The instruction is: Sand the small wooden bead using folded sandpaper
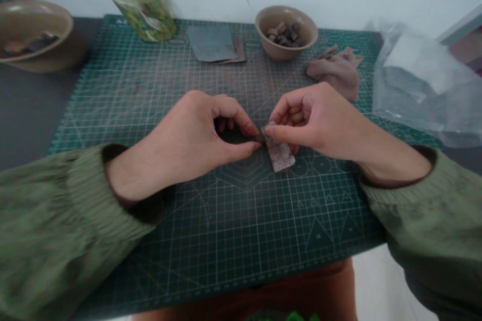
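Note:
My left hand (211, 132) pinches a small dark stone (259, 137) between thumb and fingertips; most of the stone is hidden by them. Against its right side rests a worn, pale grey strip of sandpaper (280, 155), gripped at its upper end by the thumb and fingers of my right hand (311, 117). The strip's lower end sticks out toward me. Both hands are close together, just above the middle of the green cutting mat (241, 230).
Behind the hands lie sandpaper sheets (211, 43), a brown bowl (286, 52) of small stones and a crumpled brownish cloth (335, 72). A pump bottle (148, 12) and another bowl (48, 62) stand at the left. To the right is a clear plastic bag (425, 80).

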`<state>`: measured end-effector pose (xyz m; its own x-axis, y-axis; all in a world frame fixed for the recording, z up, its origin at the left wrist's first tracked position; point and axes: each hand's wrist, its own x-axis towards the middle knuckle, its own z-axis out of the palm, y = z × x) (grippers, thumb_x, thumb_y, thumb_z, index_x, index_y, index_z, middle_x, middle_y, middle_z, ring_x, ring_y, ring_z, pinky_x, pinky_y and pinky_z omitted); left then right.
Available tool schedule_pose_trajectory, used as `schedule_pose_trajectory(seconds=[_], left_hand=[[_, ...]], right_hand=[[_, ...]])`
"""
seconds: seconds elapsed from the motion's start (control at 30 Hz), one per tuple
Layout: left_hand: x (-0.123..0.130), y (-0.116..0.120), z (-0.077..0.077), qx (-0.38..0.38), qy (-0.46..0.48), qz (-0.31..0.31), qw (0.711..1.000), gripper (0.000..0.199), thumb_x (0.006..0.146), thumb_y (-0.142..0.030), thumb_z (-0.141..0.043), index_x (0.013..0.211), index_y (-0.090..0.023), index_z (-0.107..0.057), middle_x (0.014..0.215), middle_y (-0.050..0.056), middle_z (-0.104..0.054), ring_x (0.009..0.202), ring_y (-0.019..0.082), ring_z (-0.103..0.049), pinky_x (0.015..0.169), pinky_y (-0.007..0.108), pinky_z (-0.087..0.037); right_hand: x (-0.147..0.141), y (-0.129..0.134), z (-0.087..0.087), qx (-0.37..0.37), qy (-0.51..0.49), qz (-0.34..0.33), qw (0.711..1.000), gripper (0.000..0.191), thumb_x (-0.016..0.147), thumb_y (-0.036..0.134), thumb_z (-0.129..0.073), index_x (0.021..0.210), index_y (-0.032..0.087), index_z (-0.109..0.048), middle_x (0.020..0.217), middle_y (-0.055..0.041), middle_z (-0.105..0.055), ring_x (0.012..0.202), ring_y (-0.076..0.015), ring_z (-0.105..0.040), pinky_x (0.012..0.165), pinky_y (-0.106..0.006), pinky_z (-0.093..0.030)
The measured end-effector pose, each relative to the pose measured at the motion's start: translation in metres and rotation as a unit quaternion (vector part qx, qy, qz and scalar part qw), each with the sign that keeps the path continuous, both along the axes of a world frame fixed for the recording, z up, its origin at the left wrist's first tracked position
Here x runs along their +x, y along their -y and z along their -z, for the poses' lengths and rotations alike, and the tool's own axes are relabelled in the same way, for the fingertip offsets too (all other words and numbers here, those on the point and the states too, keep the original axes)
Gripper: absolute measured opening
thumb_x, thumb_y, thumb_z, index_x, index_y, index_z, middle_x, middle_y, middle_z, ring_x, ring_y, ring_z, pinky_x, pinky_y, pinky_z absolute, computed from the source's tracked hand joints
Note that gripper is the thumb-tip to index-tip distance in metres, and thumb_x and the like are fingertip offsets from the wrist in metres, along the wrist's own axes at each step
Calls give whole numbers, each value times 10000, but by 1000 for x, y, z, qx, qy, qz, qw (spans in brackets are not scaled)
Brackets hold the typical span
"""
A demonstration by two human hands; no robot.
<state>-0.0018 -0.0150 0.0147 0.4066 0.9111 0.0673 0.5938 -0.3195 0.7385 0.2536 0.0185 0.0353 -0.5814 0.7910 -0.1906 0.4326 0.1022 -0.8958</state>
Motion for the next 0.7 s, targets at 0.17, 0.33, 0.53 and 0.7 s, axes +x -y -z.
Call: schedule_pose_trajectory(seconds=[0.17, 0.33, 0.53, 0.7], left_hand=[[1, 0, -1, -3, 2, -1, 1000, 127, 892, -372, -864, 954, -266, -899, 906, -3, -830, 792, 171, -717, 690, 314, -505], [2, -1, -3, -7, 0, -7, 1000, 129, 876, -371, -864, 930, -257, -888, 895, -1, -830, 786, 169, -718, 689, 306, -508], [2, 0, -3, -15, -5, -13, 1000, 163, 874, -390, -849, 950, -250, -883, 917, 16, -839, 792, 184, -719, 693, 313, -500], [2, 0, -2, -13, -4, -13, 1000, 168, 874, -398, -855, 950, -250, -879, 927, 18, -838, 821, 196, -726, 727, 324, -513]], right_hand=[[-3, 2, 0, 3, -5, 19, 1000, 256, 899, 351, -986, 843, 236, -764, 733, -12, -823, 621, -175, -758, 565, -287, -586], [-6, 4, 3, 0, -17, 19, 1000, 260, 894, 356, -992, 857, 239, -763, 735, -9, -817, 623, -178, -753, 564, -296, -584], [-7, 2, 2, 3, -3, 19, 1000, 256, 894, 310, -990, 844, 237, -749, 727, -8, -812, 611, -171, -743, 558, -292, -572], [-6, 3, 3, 0, -15, 11, 1000, 244, 902, 327, -983, 854, 237, -761, 741, -9, -823, 619, -172, -751, 556, -288, -569]])
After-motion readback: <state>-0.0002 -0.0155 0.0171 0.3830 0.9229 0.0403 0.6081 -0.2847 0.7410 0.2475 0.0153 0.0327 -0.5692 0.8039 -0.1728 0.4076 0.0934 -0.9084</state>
